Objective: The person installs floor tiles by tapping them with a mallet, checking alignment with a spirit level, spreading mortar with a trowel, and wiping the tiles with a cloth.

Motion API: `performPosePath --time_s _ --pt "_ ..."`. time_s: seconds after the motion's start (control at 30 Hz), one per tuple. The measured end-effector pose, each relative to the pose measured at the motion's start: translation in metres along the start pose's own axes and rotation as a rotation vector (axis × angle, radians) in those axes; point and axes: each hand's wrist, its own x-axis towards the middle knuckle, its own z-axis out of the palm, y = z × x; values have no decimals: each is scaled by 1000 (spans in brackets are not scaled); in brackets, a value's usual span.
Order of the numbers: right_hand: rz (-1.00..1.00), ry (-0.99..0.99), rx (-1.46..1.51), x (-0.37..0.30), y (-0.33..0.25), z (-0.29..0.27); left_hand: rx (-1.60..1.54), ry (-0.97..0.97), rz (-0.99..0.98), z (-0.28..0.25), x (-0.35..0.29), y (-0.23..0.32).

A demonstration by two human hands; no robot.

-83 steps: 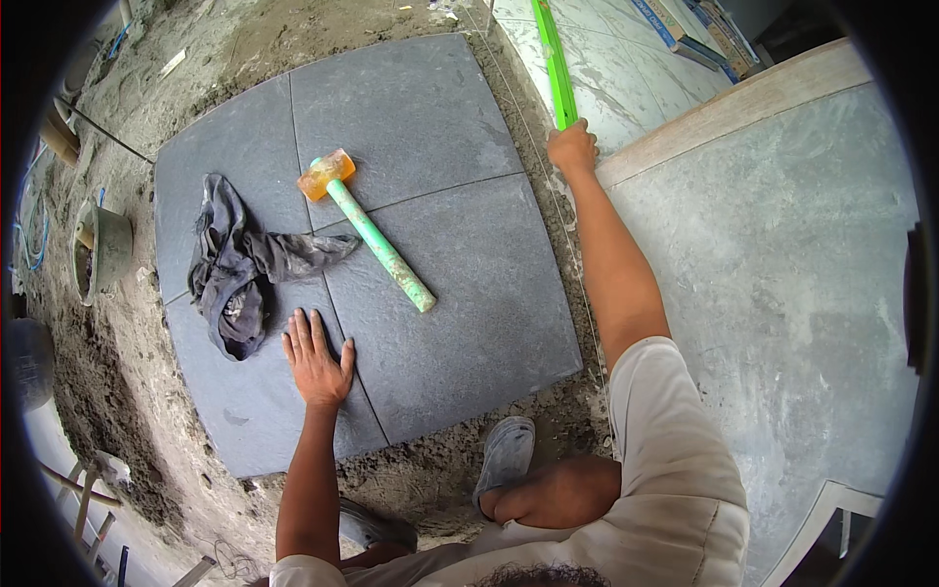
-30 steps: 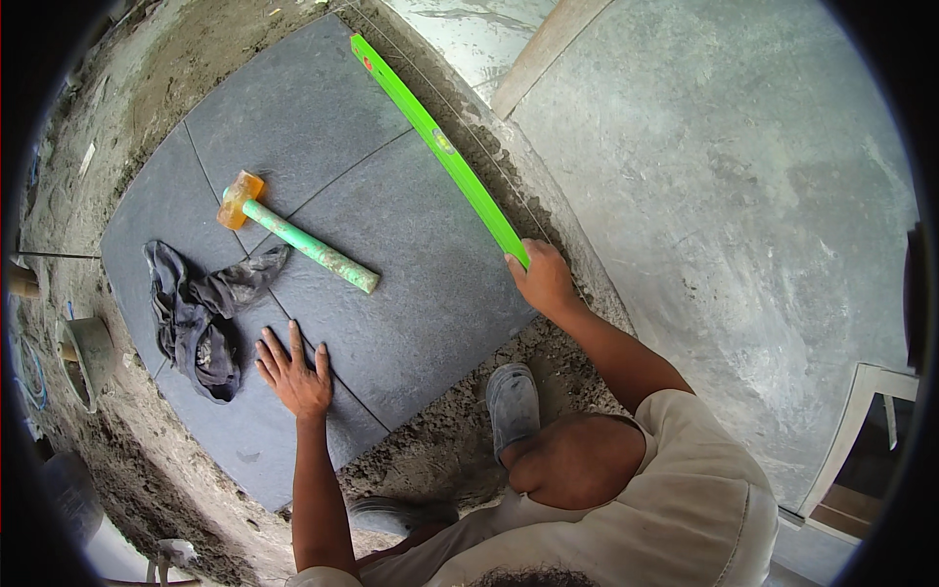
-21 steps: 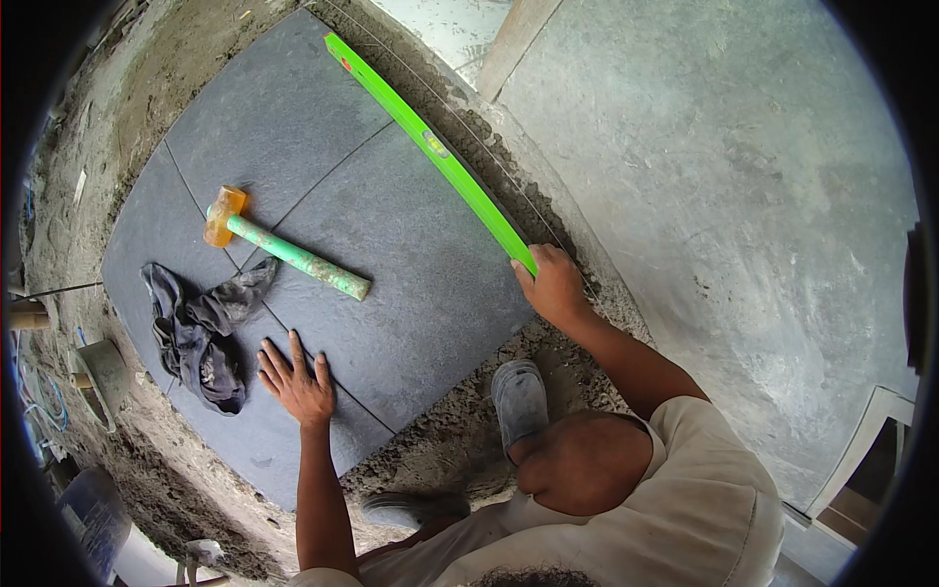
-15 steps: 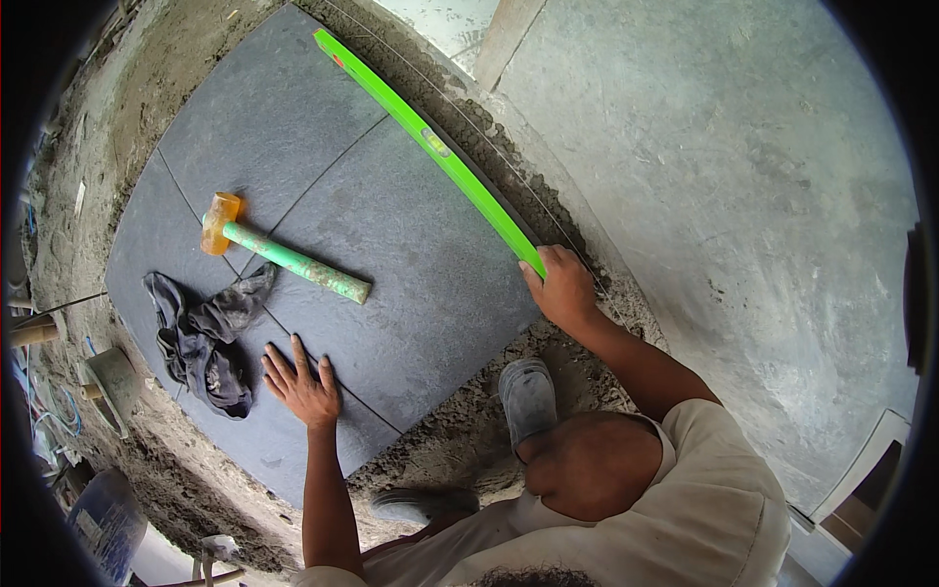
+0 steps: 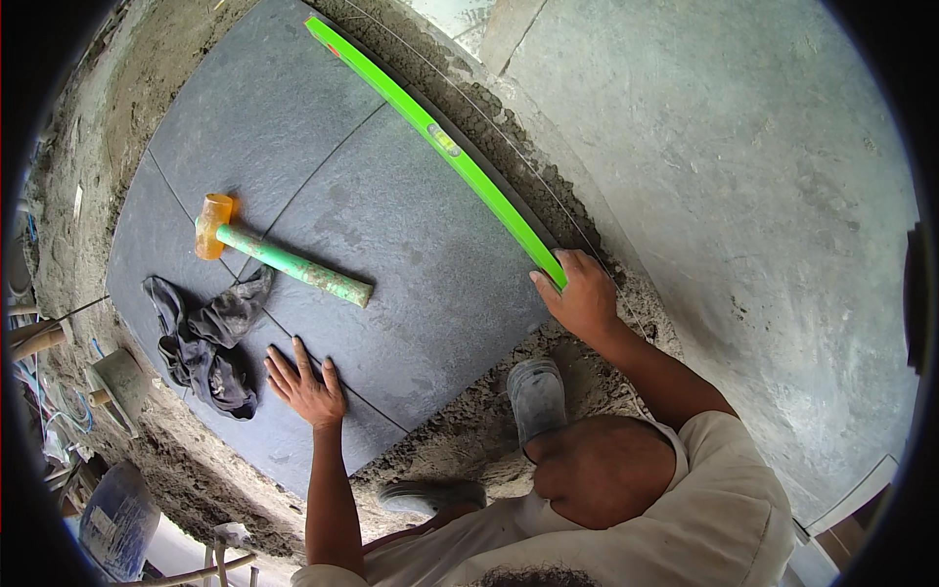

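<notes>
Fingers of the left hand (image 5: 305, 388) were spread flat on the dark grey stone floor tiles (image 5: 411, 254); the long bright-green spirit level (image 5: 440, 147), laid along their edge, was gripped at its near end by the right hand (image 5: 584, 296).

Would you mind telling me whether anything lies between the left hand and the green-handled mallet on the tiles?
Nothing visible does: only bare grey tile separates the left hand from the mallet. The dark rag lies off to the side.

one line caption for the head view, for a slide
Right hand holds a green level along dark tiles; left hand rests flat.
</notes>
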Motion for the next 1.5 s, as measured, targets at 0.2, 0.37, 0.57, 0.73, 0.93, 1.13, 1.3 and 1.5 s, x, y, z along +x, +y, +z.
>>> performPosePath --time_s 0.2,0.37,0.57,0.73,0.93,1.13,1.3,1.5 --pt "-19 -6 14 -2 9 2 -1 15 11 0 0 -1" --pt "-17 -35 -31 -18 13 0 -28 2 -7 -1 1 2" --pt "16 -87 -45 -29 14 -1 -12 19 12 -1 1 0" --pt "38 -80 -45 -32 14 0 -6 14 6 2 0 0" --pt "43 -77 -46 -32 14 2 -4 21 4 3 -1 -1" --pt "23 -63 -60 -32 16 5 -11 28 8 1 0 0" --pt "22 -63 -55 -32 16 6 -35 14 -7 3 -1 -2" --pt "8 -62 -50 -32 17 6 -35 18 -11 2 0 -1"
